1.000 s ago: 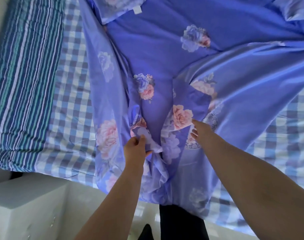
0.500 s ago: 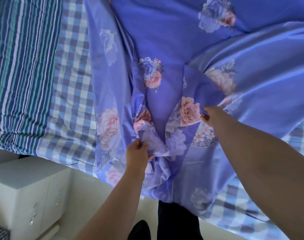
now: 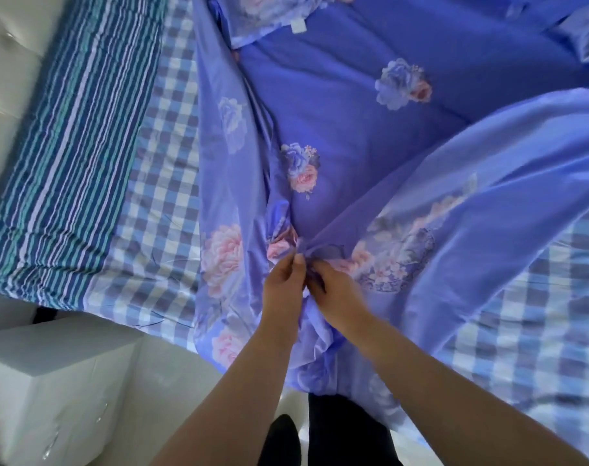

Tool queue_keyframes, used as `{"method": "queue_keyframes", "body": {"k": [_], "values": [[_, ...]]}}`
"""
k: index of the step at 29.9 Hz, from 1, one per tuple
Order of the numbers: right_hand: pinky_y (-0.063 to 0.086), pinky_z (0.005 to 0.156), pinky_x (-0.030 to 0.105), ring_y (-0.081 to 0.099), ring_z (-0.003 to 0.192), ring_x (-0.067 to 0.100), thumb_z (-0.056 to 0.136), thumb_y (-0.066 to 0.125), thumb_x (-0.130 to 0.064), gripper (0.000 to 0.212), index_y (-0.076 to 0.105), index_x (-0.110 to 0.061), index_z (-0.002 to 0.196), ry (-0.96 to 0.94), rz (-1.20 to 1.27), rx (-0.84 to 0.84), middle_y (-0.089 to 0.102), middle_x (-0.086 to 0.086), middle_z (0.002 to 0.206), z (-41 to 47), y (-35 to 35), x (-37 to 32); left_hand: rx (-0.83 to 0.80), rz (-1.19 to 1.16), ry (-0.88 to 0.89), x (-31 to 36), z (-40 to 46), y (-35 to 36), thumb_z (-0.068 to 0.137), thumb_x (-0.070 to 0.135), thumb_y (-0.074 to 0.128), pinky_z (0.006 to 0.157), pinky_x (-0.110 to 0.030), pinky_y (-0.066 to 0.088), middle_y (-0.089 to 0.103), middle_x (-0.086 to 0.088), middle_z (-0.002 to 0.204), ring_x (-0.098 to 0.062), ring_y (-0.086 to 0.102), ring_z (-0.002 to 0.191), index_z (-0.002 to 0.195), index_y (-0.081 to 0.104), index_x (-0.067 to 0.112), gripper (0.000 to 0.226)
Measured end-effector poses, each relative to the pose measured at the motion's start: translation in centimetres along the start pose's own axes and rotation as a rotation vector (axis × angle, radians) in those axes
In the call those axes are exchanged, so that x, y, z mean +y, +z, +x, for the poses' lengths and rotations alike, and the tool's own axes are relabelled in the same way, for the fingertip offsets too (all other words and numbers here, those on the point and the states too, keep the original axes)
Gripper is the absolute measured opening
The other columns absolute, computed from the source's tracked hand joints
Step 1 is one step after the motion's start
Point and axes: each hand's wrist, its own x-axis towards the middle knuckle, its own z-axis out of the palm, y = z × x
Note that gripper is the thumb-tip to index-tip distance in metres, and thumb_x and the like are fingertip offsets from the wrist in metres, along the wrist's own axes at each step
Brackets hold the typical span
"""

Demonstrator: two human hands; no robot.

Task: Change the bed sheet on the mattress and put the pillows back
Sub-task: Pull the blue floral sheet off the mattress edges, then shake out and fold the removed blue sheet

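Note:
A purple-blue floral bed sheet (image 3: 370, 129) lies crumpled and only partly spread over a mattress with a blue-and-white checked cover (image 3: 165, 203). Its near edge hangs over the bed's side. My left hand (image 3: 284, 285) and my right hand (image 3: 336, 290) sit close together at that near edge, and both pinch a bunched fold of the sheet. A pillow in matching floral fabric (image 3: 269, 11) lies at the top of the view, partly cut off.
A folded striped blanket in teal, blue and white (image 3: 64, 156) lies on the bed's left end against a white padded headboard (image 3: 7, 55). A white bedside cabinet (image 3: 51, 371) stands at lower left. My dark-trousered legs (image 3: 336, 428) are against the bed.
My right hand has drawn back left and nearer, meeting my left hand at the bunched fold. The sheet's right part is pulled into a taut ridge toward my hands.

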Motion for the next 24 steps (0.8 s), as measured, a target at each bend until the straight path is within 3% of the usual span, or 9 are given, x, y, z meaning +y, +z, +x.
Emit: {"method": "queue_keyframes", "body": {"k": [3, 5, 7, 10, 13, 17, 21, 23, 24], "values": [[0.051, 0.074, 0.042, 0.065, 0.084, 0.034, 0.087, 0.037, -0.032, 0.041, 0.063, -0.011, 0.111, -0.016, 0.012, -0.021, 0.069, 0.016, 0.093, -3.2, 1.3, -2.2, -0.013, 0.096, 0.1, 0.5, -2.7, -1.5, 0.087, 0.019, 0.068, 0.074, -0.021, 0.052, 0.07, -0.002, 0.081, -0.011, 0.065, 0.074, 0.1, 0.068, 0.008, 0.017], [0.051, 0.081, 0.046, 0.065, 0.088, 0.032, 0.083, 0.042, -0.035, 0.041, 0.061, -0.015, 0.114, -0.001, 0.226, -0.076, 0.068, 0.016, 0.097, -5.4, 2.2, -3.2, 0.027, 0.151, 0.137, 0.4, -4.4, -2.9, 0.087, 0.019, 0.068, 0.068, -0.022, 0.052, 0.068, -0.002, 0.073, -0.01, 0.063, 0.065, 0.089, 0.068, 0.013, 0.007], [0.052, 0.083, 0.036, 0.064, 0.087, 0.019, 0.079, 0.054, -0.027, 0.032, 0.057, -0.029, 0.111, 0.042, 0.427, -0.053, 0.068, 0.008, 0.096, -8.1, 2.9, -4.1, 0.089, 0.149, 0.156, 0.4, -5.9, -4.1, 0.091, 0.017, 0.062, 0.058, -0.022, 0.047, 0.06, 0.0, 0.061, -0.008, 0.056, 0.054, 0.08, 0.064, 0.015, 0.012], [0.048, 0.077, 0.027, 0.06, 0.08, 0.004, 0.074, 0.061, -0.019, 0.036, 0.049, -0.035, 0.103, 0.077, 0.545, 0.269, 0.062, -0.008, 0.093, -12.4, 3.5, -4.9, 0.152, 0.129, 0.165, 0.5, -8.7, -5.8, 0.095, 0.014, 0.054, 0.051, -0.024, 0.036, 0.045, 0.0, 0.056, -0.015, 0.043, 0.056, 0.069, 0.051, 0.014, 0.027], [0.042, 0.095, 0.029, 0.05, 0.106, 0.012, 0.073, 0.076, -0.011, 0.08, 0.032, -0.031, 0.137, 0.048, 0.256, 0.542, 0.049, -0.004, 0.116, -15.9, 3.4, -4.0, 0.031, 0.119, 0.155, 0.1, -12.0, -8.4, 0.098, 0.017, 0.048, 0.053, -0.027, 0.035, 0.048, -0.003, 0.062, -0.018, 0.042, 0.06, 0.074, 0.051, 0.011, 0.024], [0.037, 0.104, 0.052, 0.033, 0.135, 0.041, 0.062, 0.082, -0.041, 0.121, -0.003, -0.034, 0.148, -0.037, -0.512, 0.529, 0.034, 0.017, 0.148, -20.1, 4.0, -5.5, -0.288, 0.158, 0.235, -0.1, -18.6, -14.8, 0.1, 0.016, 0.045, 0.057, -0.024, 0.04, 0.051, 0.004, 0.059, -0.012, 0.046, 0.057, 0.071, 0.049, 0.016, 0.03], [0.035, 0.105, 0.056, 0.028, 0.139, 0.041, 0.07, 0.053, -0.052, 0.091, 0.011, -0.037, 0.149, -0.293, -0.731, 0.526, 0.024, 0.012, 0.155, -23.8, 7.2, -10.9, -0.574, 0.257, 0.292, 0.0, -25.1, -23.9, 0.093, 0.011, 0.053, 0.054, -0.01, 0.042, 0.06, 0.01, 0.054, 0.002, 0.052, 0.051, 0.073, 0.058, 0.017, 0.021], [0.023, 0.114, 0.047, 0.014, 0.145, 0.027, 0.075, 0.051, -0.049, 0.08, 0.023, -0.033, 0.149, -0.313, -0.573, 0.259, 0.015, 0.004, 0.158, -26.9, 9.6, -15.1, -0.625, 0.273, 0.325, 0.4, -28.4, -28.1, 0.082, 0.021, 0.058, 0.066, -0.012, 0.045, 0.065, 0.015, 0.058, 0.003, 0.058, 0.06, 0.078, 0.063, 0.022, 0.007], [0.023, 0.114, 0.041, 0.022, 0.142, 0.024, 0.081, 0.048, -0.045, 0.066, 0.037, -0.026, 0.144, -0.276, -0.563, 0.094, 0.027, 0.007, 0.153, -28.8, 11.1, -17.2, -0.628, 0.255, 0.332, 0.6, -29.8, -30.0, 0.08, 0.023, 0.059, 0.07, -0.014, 0.046, 0.067, 0.014, 0.062, 0.001, 0.06, 0.066, 0.081, 0.064, 0.022, 0.006]]}}
